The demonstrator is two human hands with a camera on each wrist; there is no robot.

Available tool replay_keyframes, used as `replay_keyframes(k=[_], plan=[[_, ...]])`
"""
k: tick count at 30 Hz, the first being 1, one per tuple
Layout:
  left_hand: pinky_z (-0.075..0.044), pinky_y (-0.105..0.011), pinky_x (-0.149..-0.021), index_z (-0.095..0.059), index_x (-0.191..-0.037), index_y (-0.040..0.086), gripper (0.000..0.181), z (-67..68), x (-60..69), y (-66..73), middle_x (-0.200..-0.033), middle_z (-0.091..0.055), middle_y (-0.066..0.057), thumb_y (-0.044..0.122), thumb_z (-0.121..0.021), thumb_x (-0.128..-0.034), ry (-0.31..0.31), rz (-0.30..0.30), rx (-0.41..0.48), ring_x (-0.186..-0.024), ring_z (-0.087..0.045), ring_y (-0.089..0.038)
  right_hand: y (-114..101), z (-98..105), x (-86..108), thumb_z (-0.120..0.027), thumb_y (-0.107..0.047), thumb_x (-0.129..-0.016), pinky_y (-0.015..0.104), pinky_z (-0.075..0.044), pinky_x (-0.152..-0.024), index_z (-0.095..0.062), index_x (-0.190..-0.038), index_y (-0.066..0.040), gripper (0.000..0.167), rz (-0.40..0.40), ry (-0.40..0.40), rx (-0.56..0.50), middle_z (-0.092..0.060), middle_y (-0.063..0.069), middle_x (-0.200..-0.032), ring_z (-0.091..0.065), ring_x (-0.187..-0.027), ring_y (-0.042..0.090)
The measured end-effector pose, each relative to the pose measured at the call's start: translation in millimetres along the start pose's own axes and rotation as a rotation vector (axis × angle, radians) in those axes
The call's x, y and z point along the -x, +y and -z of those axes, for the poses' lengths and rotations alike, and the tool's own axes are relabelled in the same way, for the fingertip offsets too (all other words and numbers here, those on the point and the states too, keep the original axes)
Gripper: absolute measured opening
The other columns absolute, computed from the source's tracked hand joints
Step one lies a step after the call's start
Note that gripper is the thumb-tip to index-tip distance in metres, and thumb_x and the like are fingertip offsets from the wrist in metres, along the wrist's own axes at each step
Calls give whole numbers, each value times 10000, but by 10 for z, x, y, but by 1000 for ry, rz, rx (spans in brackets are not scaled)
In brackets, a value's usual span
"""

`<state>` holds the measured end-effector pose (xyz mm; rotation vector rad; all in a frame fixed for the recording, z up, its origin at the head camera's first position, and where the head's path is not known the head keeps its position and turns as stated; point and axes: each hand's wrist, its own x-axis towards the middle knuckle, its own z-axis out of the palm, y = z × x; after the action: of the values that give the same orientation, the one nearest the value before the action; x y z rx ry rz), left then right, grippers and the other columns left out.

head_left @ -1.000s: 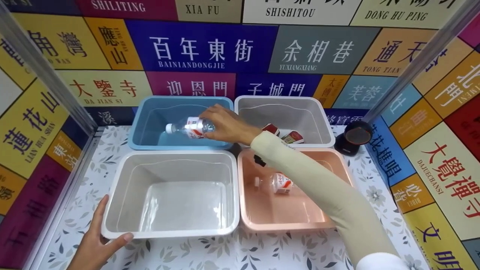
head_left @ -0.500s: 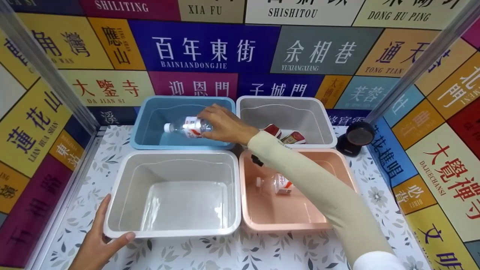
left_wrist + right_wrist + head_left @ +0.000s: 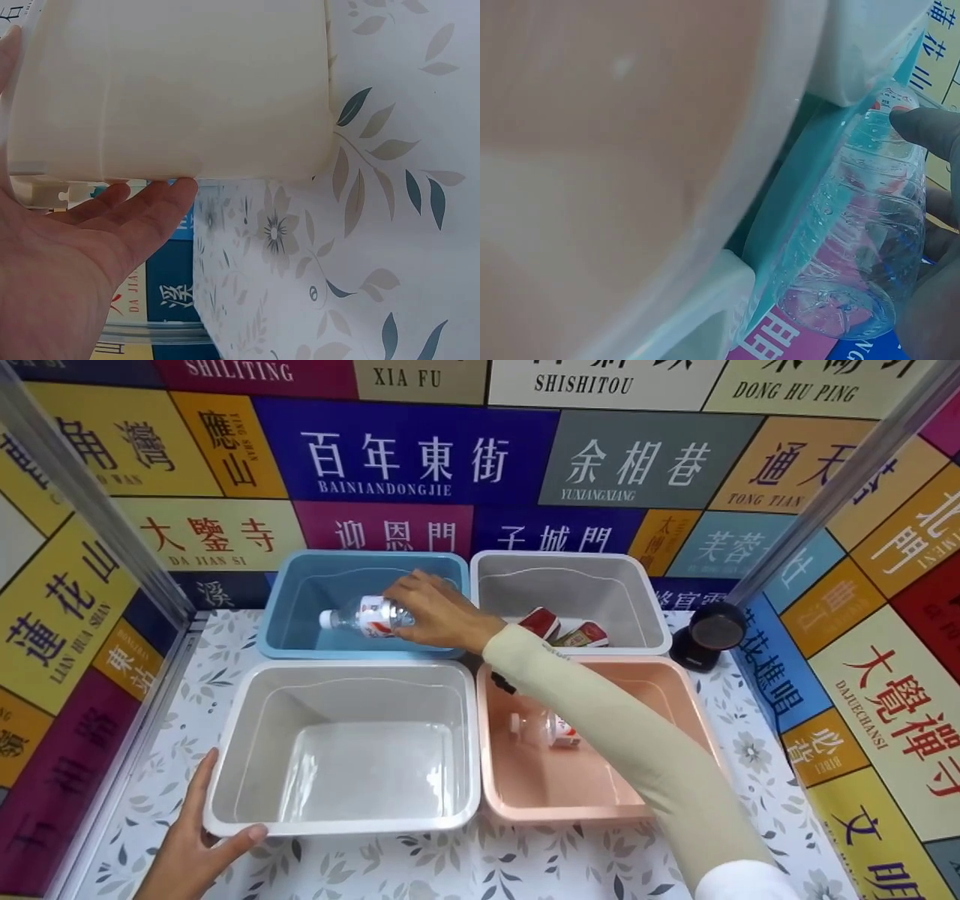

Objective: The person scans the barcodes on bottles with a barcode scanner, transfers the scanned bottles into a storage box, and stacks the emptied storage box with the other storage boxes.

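In the head view my right hand grips a clear plastic bottle by its base end. The bottle lies level with its white cap to the left, over the blue bin. The right wrist view shows the ribbed bottle between the thumb and fingers of my right hand. My left hand touches the near left corner of the white bin, thumb on the rim. Its fingers lie straight along the bin's outer wall in the left wrist view.
A peach bin at front right holds another bottle, partly hidden by my right sleeve. Two red boxes are in the grey bin at the back right. A black round-headed device stands beside it. Printed walls surround the table.
My right hand has shifted slightly left with the bottle, farther over the blue bin. My left hand stays at the white bin's corner.
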<state>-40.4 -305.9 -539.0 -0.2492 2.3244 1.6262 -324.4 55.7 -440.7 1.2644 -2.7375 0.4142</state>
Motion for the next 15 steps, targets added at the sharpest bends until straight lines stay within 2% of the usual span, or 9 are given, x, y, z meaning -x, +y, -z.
replay_keyframes(k=[2, 5, 11, 15], plan=[[-543, -458, -1093, 186, -1748, 376, 1250, 3, -3, 3, -1820, -82, -230, 266, -826, -1022, -3, 1, 3, -1526, -385, -501, -7, -4, 0, -826, -325, -1004, 397, -465, -1137, -676, -1469, -82, 546, 5, 3, 0, -691, 72, -1423, -591, -1241, 237], [-539, -479, -1103, 190, -1745, 381, 1254, 3, -1, 5, -1822, -73, -228, 271, -827, -1021, -4, 8, 5, -1533, -378, -506, -13, -15, 1, -819, -341, -1007, 413, -479, -1087, -674, -1473, -87, 551, 3, 1, 14, -687, 74, -1423, -571, -1221, 249], [-558, -299, -996, 173, -1752, 377, 1248, -13, 11, 0, -1809, -116, -246, 259, -829, -1019, 4, -23, 4, -1507, -403, -505, -5, -5, 32, -792, -376, -1023, 447, -498, -1080, -667, -1483, -107, 546, -17, -11, 67, -676, 68, -1455, -569, -1273, 250], [-555, -244, -942, 160, -1754, 386, 1243, -17, 14, -9, -1799, -146, -243, 246, -831, -1018, 20, -47, -1, -1483, -417, -483, 21, 26, 75, -793, -371, -1019, 448, -507, -1037, -675, -1478, -88, 552, -8, 7, 75, -688, 84, -1438, -585, -1254, 271]])
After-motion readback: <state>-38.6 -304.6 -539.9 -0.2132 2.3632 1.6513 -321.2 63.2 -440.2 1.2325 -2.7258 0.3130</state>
